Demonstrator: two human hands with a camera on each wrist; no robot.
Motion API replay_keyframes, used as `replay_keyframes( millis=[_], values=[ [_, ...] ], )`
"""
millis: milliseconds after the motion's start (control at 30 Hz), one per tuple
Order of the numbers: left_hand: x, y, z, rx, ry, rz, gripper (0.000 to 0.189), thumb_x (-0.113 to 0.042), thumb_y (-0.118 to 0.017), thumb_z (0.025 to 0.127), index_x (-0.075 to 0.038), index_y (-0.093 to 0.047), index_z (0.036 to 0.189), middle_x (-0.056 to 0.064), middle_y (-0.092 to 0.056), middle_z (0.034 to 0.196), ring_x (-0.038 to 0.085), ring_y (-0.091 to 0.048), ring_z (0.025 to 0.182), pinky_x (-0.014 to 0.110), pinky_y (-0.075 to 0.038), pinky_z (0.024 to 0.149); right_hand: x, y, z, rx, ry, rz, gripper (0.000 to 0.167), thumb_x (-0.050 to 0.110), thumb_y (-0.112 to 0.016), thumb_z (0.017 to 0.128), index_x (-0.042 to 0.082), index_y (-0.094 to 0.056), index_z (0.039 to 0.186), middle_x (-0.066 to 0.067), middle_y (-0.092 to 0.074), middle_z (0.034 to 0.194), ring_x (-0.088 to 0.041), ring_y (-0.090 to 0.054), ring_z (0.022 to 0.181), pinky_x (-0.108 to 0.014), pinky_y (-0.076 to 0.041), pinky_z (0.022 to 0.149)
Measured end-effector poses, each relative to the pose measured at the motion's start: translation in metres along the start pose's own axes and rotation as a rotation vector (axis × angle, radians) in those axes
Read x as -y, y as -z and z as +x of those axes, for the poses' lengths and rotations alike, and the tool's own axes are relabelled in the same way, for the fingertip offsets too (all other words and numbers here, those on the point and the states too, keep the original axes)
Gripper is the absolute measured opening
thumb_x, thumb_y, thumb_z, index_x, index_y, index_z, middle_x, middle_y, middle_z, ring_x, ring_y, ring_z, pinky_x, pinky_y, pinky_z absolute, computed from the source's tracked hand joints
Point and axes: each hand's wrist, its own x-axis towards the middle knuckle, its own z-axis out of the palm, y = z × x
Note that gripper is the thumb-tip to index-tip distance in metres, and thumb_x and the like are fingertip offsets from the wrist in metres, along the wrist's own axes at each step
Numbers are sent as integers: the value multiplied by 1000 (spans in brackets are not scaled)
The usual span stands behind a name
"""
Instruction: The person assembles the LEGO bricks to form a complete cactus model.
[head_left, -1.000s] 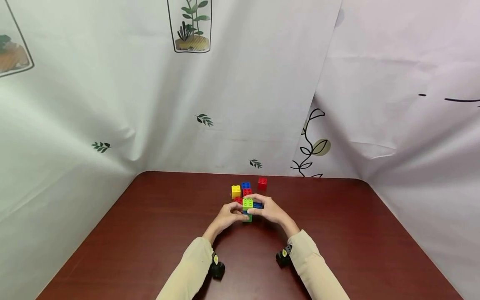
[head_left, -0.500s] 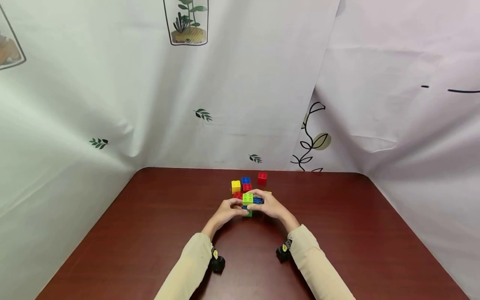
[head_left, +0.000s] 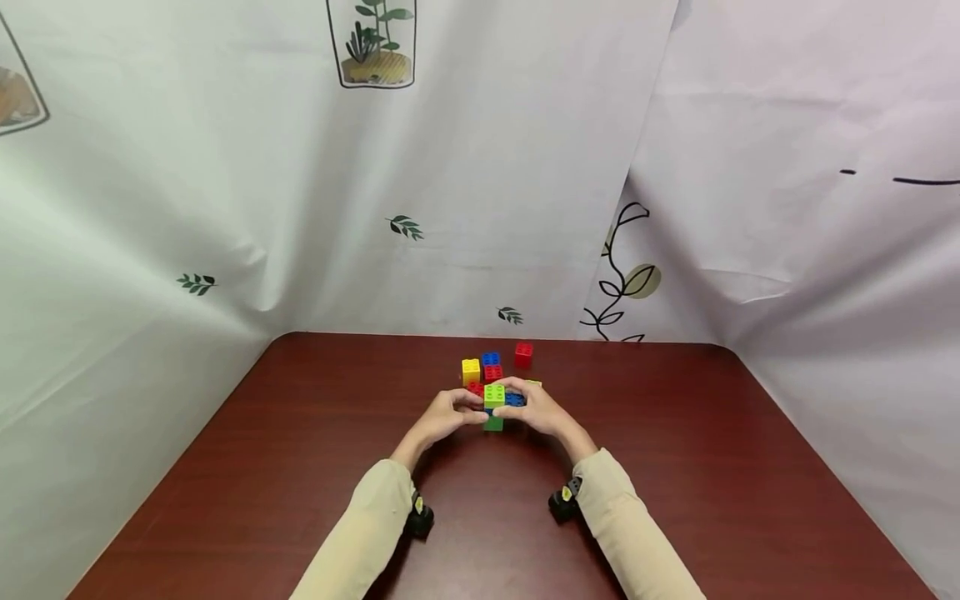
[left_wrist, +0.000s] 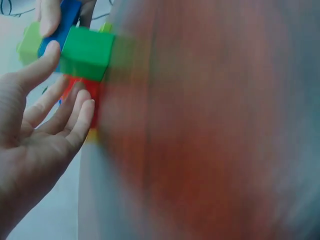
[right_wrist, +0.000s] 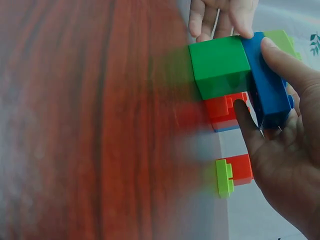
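Note:
A small stack of toy building bricks stands near the table's middle: a dark green brick (right_wrist: 220,65) at the bottom, a longer blue brick (right_wrist: 270,87) across it, and a light green brick (head_left: 494,395) on top. My right hand (head_left: 546,414) pinches the stack at the blue layer, thumb on the near side and fingers behind. On the other side, my left hand (head_left: 438,417) has its fingers spread and relaxed, the thumb tip right at the blue brick's edge. In the right wrist view a red brick (right_wrist: 225,112) shows beyond the dark green one.
Behind the stack lie a yellow brick (head_left: 470,371), a blue brick (head_left: 491,359) and red bricks, one red brick (head_left: 523,355) farther back. A flat light green brick (right_wrist: 224,178) is beside the right hand. A white patterned curtain (head_left: 480,167) borders the brown table (head_left: 337,392).
My left hand has loosened from the stack and drawn slightly left, its forearm shifting left too. My right hand keeps its grip. The head view has tilted down a little.

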Motion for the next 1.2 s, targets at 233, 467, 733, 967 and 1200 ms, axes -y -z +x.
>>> replay_keyframes(
  millis=[233, 467, 733, 967, 1200],
  values=[
    [1, 19, -1, -45, 15, -45, 19, -9, -69, 88, 5, -66, 101, 12, -70, 90, 17, -65, 77, 31, -57, 78, 2, -3, -1, -33, -10, -19, 50, 25, -70, 90, 6, -54, 132, -16, -62, 126, -22, -58, 105, -42, -51, 97],
    [1, 21, 10, -220, -6, -67, 13, -5, -69, 87, 5, -66, 94, 8, -66, 79, 17, -57, 69, 28, -52, 69, 1, -2, 0, -25, -56, -3, 53, 29, -71, 89, 9, -52, 135, -15, -59, 129, -24, -55, 112, -46, -49, 100],
    [-3, 20, 24, -374, 22, 16, 21, -12, -74, 85, 1, -63, 98, 16, -66, 96, 22, -61, 83, 31, -56, 79, 1, -3, -1, -25, -26, 11, 59, 42, -71, 86, 10, -54, 132, -18, -58, 130, -29, -54, 114, -50, -48, 100],
    [1, 20, 37, -341, 43, 23, 49, -16, -74, 86, 3, -55, 127, 23, -62, 124, 35, -61, 107, 45, -52, 96, 0, -4, 1, -28, -76, 17, 55, 31, -71, 88, 11, -52, 135, -14, -58, 129, -26, -54, 114, -49, -47, 102],
    [7, 12, 45, -275, 72, -57, 68, -15, -71, 89, 0, -38, 147, 25, -51, 143, 39, -52, 127, 50, -44, 107, -4, -6, 0, -34, -89, 17, 55, 31, -72, 87, 12, -52, 135, -13, -59, 128, -24, -54, 112, -47, -49, 99]
  ],
)
